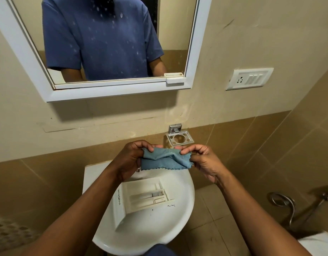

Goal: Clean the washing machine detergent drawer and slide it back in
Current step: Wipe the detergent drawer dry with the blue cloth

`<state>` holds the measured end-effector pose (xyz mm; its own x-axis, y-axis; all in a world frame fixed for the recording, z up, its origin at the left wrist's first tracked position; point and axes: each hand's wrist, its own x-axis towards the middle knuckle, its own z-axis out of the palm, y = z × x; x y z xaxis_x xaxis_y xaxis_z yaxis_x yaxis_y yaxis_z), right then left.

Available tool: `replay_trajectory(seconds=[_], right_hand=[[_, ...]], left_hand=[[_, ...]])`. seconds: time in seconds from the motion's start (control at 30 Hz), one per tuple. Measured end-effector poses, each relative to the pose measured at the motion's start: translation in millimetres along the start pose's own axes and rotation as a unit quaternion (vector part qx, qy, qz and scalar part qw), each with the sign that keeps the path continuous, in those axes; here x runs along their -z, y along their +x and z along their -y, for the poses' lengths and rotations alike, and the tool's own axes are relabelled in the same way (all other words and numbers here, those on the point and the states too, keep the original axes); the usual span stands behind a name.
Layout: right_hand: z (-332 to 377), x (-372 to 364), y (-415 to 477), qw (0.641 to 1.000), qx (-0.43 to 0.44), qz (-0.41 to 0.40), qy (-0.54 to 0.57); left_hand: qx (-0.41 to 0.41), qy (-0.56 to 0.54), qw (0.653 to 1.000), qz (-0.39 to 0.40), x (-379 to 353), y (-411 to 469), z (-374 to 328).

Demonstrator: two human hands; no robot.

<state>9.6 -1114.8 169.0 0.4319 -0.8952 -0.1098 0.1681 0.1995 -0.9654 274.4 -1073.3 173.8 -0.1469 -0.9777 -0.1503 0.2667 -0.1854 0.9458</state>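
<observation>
The white detergent drawer lies in the white washbasin, compartments facing up, its front panel toward the left. Above the basin I hold a small blue cloth stretched between both hands. My left hand pinches the cloth's left end. My right hand pinches its right end. Both hands are well above the drawer and do not touch it.
A chrome soap holder is fixed to the wall just behind my hands. A white-framed mirror hangs above, a switch plate to its right. A hose and spray fitting hang at lower right beside a white toilet edge.
</observation>
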Motion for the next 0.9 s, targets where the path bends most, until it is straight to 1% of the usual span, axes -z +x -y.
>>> replay_trajectory(seconds=[0.1, 0.23, 0.3, 0.43, 0.53, 0.63, 0.73, 0.8, 0.87, 0.9], right_hand=[[0, -2, 4, 1.000, 0.005, -0.002, -0.013], [-1, -9, 7, 0.999, -0.008, -0.017, 0.036], [-3, -11, 6, 0.998, -0.020, -0.040, 0.054], [-11, -19, 1, 0.993, -0.046, -0.063, 0.083], [-13, -23, 0, 0.994, -0.053, -0.059, 0.079], [-13, -24, 0, 0.995, -0.053, -0.072, 0.052], [-19, -24, -2, 0.991, -0.052, -0.110, 0.056], [-27, -22, -2, 0.984, -0.072, -0.134, 0.090], [-40, -14, -1, 0.973, -0.099, -0.147, 0.146], [-45, -10, 0, 0.970, -0.113, -0.150, 0.157]], left_hand=[[-0.003, -0.032, 0.999, -0.007, 6, 3, -2], [0.011, -0.090, 0.996, -0.021, 10, 5, 0], [0.029, -0.095, 0.995, -0.012, 14, 4, 2], [0.081, -0.082, 0.993, 0.031, 25, 2, 6], [0.091, -0.138, 0.985, 0.040, 30, 3, 7], [0.122, -0.184, 0.974, 0.053, 36, 8, 9], [0.158, -0.156, 0.974, 0.038, 34, 13, 18], [0.173, -0.114, 0.978, -0.008, 26, 16, 27], [0.167, -0.056, 0.983, -0.047, 18, 17, 39], [0.167, -0.033, 0.984, -0.059, 16, 20, 45]])
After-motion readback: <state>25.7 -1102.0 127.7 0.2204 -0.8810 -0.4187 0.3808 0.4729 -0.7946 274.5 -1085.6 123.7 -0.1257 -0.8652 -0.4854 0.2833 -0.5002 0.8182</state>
